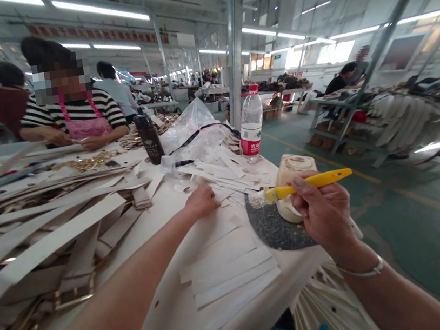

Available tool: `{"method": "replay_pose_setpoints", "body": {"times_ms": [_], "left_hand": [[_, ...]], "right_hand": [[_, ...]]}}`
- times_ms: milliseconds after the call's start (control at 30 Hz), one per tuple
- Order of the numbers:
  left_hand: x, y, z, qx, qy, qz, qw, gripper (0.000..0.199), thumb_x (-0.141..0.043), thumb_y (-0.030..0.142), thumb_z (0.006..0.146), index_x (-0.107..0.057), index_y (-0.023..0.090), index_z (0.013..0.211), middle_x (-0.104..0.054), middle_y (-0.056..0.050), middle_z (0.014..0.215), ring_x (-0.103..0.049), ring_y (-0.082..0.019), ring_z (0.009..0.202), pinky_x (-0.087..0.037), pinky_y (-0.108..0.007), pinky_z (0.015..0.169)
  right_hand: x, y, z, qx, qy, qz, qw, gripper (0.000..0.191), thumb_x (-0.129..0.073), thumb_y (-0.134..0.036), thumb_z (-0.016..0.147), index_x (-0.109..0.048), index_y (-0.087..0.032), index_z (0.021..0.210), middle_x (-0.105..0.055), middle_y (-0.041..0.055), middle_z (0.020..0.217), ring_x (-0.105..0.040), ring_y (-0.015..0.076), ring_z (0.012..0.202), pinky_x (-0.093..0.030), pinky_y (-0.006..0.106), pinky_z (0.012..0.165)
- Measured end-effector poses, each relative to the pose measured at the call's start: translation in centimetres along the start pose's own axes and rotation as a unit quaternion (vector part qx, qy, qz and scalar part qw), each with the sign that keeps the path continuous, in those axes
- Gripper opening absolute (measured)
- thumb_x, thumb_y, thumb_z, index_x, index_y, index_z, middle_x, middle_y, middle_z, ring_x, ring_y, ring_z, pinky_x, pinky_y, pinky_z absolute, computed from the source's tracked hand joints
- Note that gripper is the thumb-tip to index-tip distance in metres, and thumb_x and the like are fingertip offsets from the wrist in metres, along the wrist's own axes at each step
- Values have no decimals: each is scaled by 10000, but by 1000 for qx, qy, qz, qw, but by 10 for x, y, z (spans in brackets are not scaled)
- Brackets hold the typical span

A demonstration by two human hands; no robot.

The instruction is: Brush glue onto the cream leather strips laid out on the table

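Observation:
My right hand point(324, 210) is wrapped round the yellow handle of a brush point(328, 177). Its pale, crusted bristles point left, over the edge of a dark round board point(270, 229). Behind that hand, a cream-coloured container point(296, 164) with a crusted top stands on the board. My left hand point(201, 201) rests at a pile of narrow white strips point(221, 171), fingers curled inward; whatever they pinch is hidden. Between my arms, several flat white strips point(236, 277) lie overlapped in a row on the pale tabletop point(161, 299).
Pale straps point(57, 231) with gold buckles heap up on the left. A dark flask point(149, 139), clear plastic bag point(195, 119) and red-capped bottle point(250, 122) stand at the back. A person in a striped top point(101, 108) works across the table. A metal post point(233, 48) rises behind.

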State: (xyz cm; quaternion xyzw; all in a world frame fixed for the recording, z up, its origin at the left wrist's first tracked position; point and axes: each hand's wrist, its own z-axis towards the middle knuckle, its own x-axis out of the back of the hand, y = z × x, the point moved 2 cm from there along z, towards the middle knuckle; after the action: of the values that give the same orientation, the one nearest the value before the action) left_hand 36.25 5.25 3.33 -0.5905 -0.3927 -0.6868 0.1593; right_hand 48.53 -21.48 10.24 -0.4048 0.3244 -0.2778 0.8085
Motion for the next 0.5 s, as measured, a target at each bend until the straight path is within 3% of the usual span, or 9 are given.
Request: {"method": "replay_pose_setpoints", "body": {"times_ms": [100, 167, 333, 400, 500], "left_hand": [[7, 1, 2, 22, -19, -52, 998, 83, -713, 262, 759, -711, 180, 771, -694, -66, 794, -644, -214, 777, -485, -297, 709], [17, -3, -1, 36, -38, -100, 994, 128, -654, 275, 801, -685, 168, 739, -645, -43, 658, -601, -177, 643, -468, -277, 627], [57, -22, -24, 49, -51, -178, 981, 180, -619, 326, 791, -625, 154, 736, -582, -18, 582, -500, -128, 521, -365, -231, 481], [74, -31, -41, 43, -33, -177, 983, 186, -623, 340, 772, -639, 155, 751, -578, -17, 567, -489, -134, 515, -326, -236, 464], [90, -44, -76, 24, 14, -158, 987, 197, -603, 354, 809, -667, 172, 845, -632, -22, 633, -549, -158, 587, -373, -260, 531]], "right_hand": [[5, -3, -4, -16, 19, -9, 1000, 273, -888, -360, 753, -735, -150, 837, -559, -27, 543, -441, 60, 442, -300, 152, 375], [5, -5, -7, -27, 31, -2, 999, 285, -909, -355, 716, -735, -156, 823, -536, -40, 523, -443, 62, 441, -306, 148, 372], [3, -13, -14, -37, 28, 16, 999, 286, -928, -333, 683, -731, -171, 813, -539, -43, 522, -438, 59, 438, -305, 139, 371], [3, -18, -17, -37, 32, 18, 999, 296, -933, -338, 674, -729, -172, 809, -542, -40, 523, -449, 64, 441, -309, 139, 368], [5, -27, -21, -33, 43, 18, 998, 322, -939, -368, 667, -725, -168, 801, -540, -40, 526, -450, 63, 442, -322, 142, 368]]}}
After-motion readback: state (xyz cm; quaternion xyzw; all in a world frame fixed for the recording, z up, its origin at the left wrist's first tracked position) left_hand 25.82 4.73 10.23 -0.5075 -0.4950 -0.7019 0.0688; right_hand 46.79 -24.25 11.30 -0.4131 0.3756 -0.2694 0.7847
